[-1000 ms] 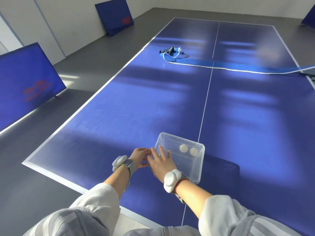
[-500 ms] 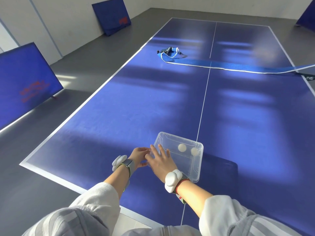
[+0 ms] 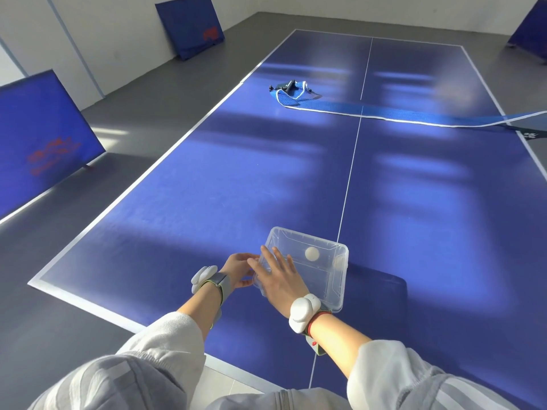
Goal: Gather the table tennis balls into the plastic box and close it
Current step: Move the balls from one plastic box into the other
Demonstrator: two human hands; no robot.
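A clear plastic box (image 3: 331, 291) sits on the blue table tennis table (image 3: 207, 202) near its front edge, with its lid on top. Two white balls lie inside, one (image 3: 312, 253) near the far wall and a fainter one (image 3: 337, 262) against the right wall. My right hand (image 3: 278, 279) lies flat on the lid's left part with the fingers spread. Curled fingers of my left hand (image 3: 239, 269) grip the box's left end, touching my right thumb.
A loose blue net (image 3: 384, 112) with its clamp (image 3: 288, 85) lies across the table's middle. Blue barrier boards stand on the grey floor at the left (image 3: 38, 143) and far left (image 3: 189, 25). The table's front edge runs just below my wrists.
Both hands stay at the box's left end. The two balls have shifted slightly inside the box, the right one toward the right wall.
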